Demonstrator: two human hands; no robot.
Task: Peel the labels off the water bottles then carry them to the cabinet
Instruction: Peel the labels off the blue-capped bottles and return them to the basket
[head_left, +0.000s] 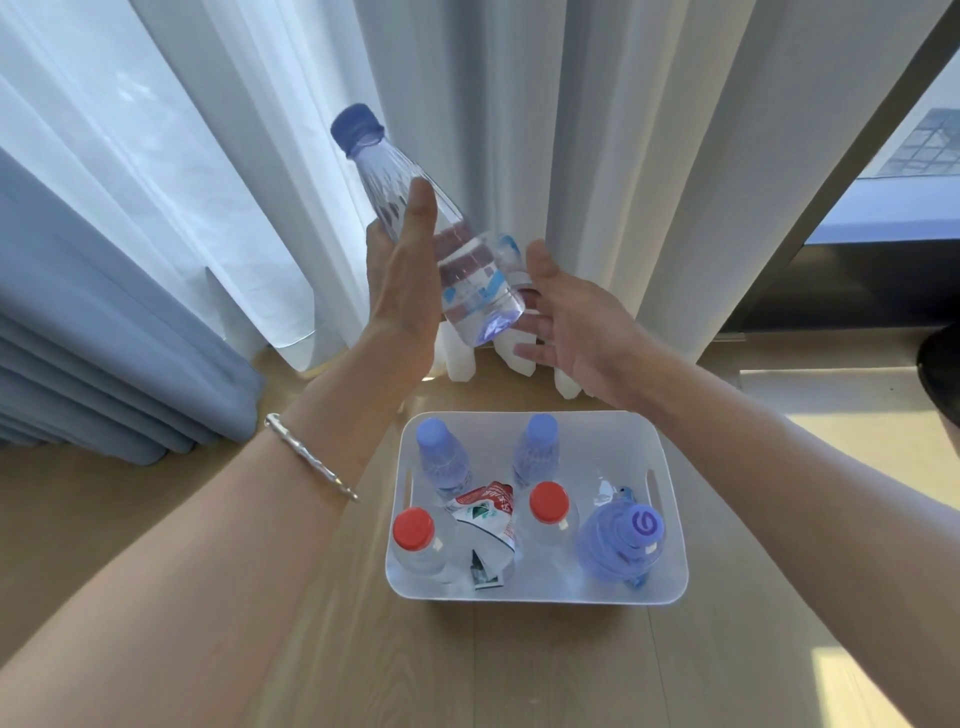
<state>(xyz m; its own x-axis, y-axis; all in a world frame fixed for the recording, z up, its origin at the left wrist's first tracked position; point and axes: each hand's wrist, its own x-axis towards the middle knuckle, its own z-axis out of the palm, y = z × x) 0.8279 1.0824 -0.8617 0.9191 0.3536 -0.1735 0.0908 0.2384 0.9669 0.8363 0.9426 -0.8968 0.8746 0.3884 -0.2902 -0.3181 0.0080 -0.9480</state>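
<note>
Pale curtains (582, 156), left hand (402, 291) holding bottle (470, 275)

Held bottle (395, 182): clear, fine vertical ribbing near the neck, blue cap (356, 127). Its label (478, 280) is clear film with pale blue and dark red patches. Bin (670, 587): frosted white. Inside it, two blue-capped bottles (441, 462) (537, 452), clear. Two red-capped bottles (414, 535) (550, 506), clear. Tinted bottle (618, 540): violet-blue all over, with a white swirl on the purple cap. Loose label (485, 519): red and white with a green mark. Floor (467, 665): pale wood grain. Sheer curtain (156, 156) is white, thick curtain (78, 338) grey-blue. Bracelet (311, 457): silver.
</note>
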